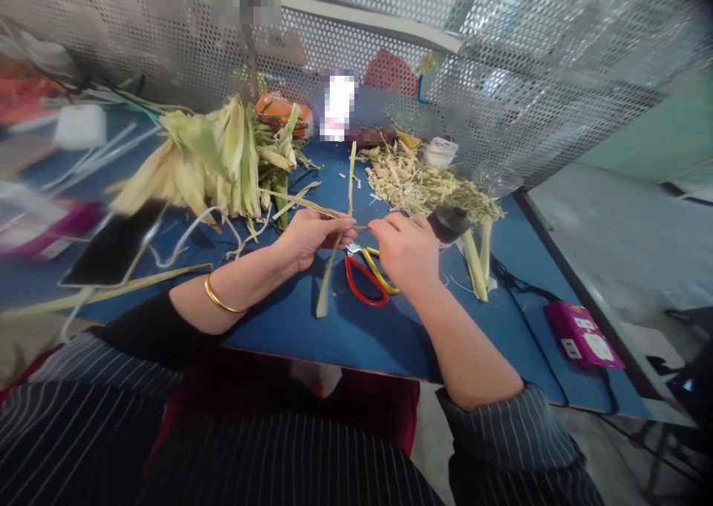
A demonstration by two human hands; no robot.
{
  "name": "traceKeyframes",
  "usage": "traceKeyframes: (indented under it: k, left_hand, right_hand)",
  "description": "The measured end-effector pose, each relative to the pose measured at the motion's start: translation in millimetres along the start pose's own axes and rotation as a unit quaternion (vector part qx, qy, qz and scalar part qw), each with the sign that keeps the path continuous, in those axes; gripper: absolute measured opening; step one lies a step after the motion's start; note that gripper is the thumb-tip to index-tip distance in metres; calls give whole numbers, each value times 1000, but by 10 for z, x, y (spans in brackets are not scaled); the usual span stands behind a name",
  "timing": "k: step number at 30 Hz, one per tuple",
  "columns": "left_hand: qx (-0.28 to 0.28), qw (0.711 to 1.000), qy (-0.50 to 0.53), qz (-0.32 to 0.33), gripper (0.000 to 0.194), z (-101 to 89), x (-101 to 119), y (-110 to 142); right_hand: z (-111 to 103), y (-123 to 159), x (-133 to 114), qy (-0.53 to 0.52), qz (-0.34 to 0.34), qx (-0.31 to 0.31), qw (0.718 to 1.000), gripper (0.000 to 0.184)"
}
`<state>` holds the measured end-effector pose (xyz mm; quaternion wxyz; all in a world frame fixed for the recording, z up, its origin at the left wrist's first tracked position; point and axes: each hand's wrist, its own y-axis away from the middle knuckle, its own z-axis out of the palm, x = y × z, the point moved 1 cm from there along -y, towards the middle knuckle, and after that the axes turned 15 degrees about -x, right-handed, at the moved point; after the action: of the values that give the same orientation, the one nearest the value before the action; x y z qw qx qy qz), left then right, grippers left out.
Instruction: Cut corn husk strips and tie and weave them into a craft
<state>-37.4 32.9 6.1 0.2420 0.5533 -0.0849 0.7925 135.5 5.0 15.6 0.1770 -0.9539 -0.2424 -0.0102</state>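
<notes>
Pale green corn husk strips (324,283) cross one another between my hands above the blue table. My left hand (315,237) pinches them where they meet, its thumb and fingers closed. One strip runs upward, one downward and one out to the left. My right hand (406,252) has its fingertips closed on the right end of a strip, close to the left hand. Scissors (366,283) with a red and a yellow handle lie on the table below the hands, their blades mostly hidden.
A bundle of corn husks (223,160) lies at the left, a heap of husk scraps (412,175) at the back right. A dark phone (114,250) with a white cable rests at the left. A magenta box (584,335) sits at the right edge. Perforated metal panels (356,30) stand behind.
</notes>
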Motion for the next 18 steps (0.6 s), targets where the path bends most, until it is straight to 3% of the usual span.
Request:
traceKeyframes:
  k: [3, 5, 8, 13, 14, 18]
  left_hand:
    - [17, 1000, -1, 5, 16, 12, -6, 5]
    - [15, 1000, -8, -1, 14, 37, -4, 27]
    - [-16, 999, -30, -21, 10, 103, -17, 80]
    - [-86, 993, -56, -60, 11, 189, -99, 137]
    - [-90, 992, -57, -63, 13, 194, -113, 138]
    - [-93, 991, -60, -70, 14, 201, -131, 131]
  right_hand:
    - [-20, -18, -8, -114, 8, -22, 993, 21]
    - [-36, -34, 0, -236, 25, -30, 971, 21]
    - [-36, -54, 24, -415, 78, -39, 905, 22]
    - [37, -54, 9, -647, 143, -128, 738, 22]
    - [50, -51, 0, -671, 144, -132, 715, 21]
    - [62, -47, -2, -705, 160, -95, 685, 20]
